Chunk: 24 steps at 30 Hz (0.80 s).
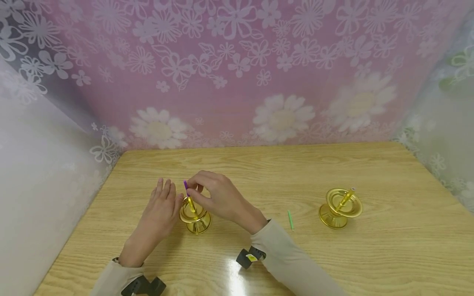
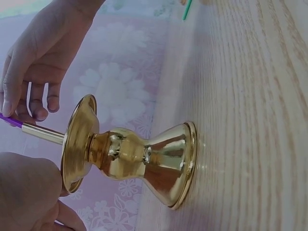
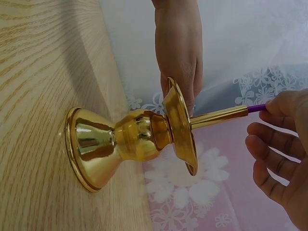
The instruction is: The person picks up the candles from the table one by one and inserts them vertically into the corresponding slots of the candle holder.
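Observation:
A thin purple candle (image 1: 185, 186) stands with its lower end in the tube of a shiny gold candle holder (image 1: 198, 224). Thumb and fingertips of my right hand (image 1: 222, 197) pinch its upper part; the right wrist view shows the purple candle (image 3: 256, 108) between them, the other fingers loosely bent. My left hand (image 1: 159, 211) lies along the left side of the holder's dish, fingers straight and pointing away from me. Its thumb side is close to the dish rim; whether it touches cannot be told. The gold holder (image 2: 122, 153) is upright on its flared foot.
Right of my right hand, a thin green candle (image 1: 290, 220) lies on the wooden table (image 1: 389, 255). Farther right stands a second gold candle holder (image 1: 334, 218), a small pale end showing at its tube's top. A flowered pink backdrop (image 1: 229, 90) rises behind the table.

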Each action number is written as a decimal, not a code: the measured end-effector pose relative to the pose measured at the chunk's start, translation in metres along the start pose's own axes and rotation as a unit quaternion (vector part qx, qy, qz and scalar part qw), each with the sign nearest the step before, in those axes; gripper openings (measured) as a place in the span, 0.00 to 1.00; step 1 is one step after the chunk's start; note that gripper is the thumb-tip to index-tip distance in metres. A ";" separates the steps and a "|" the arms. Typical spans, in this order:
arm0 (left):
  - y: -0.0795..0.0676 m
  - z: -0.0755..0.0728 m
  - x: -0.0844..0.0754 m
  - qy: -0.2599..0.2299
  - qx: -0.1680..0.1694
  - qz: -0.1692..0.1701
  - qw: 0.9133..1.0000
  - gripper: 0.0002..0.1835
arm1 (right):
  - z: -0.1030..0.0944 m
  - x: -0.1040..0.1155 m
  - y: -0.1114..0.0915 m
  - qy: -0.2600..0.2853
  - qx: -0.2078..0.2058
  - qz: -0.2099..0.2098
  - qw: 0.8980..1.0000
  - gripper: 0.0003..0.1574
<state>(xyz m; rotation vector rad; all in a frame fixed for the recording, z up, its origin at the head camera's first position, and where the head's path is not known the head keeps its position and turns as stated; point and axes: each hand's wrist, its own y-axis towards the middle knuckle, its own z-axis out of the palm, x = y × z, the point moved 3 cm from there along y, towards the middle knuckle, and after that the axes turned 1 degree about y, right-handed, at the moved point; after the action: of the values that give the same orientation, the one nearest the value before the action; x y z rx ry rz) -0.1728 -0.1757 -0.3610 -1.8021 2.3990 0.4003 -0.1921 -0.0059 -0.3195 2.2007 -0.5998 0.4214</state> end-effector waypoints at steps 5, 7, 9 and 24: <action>0.000 0.000 0.000 0.003 -0.005 0.003 1.000 0.31 | 0.000 0.001 0.000 0.000 -0.001 -0.001 1.000 0.05; 0.000 0.000 0.000 0.003 -0.005 0.003 1.000 0.31 | 0.000 0.000 0.000 0.000 -0.001 -0.002 1.000 0.05; -0.001 0.000 0.000 0.003 -0.005 0.002 1.000 0.31 | 0.000 0.000 0.000 0.000 -0.001 -0.004 1.000 0.05; -0.001 -0.001 -0.001 0.006 -0.014 0.008 1.000 0.30 | 0.000 0.001 0.000 -0.001 0.000 0.002 1.000 0.05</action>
<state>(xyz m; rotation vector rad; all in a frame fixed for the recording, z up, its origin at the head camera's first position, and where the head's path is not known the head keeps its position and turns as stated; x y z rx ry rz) -0.1718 -0.1750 -0.3594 -1.8034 2.4286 0.4276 -0.1915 -0.0056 -0.3192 2.2009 -0.6046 0.4211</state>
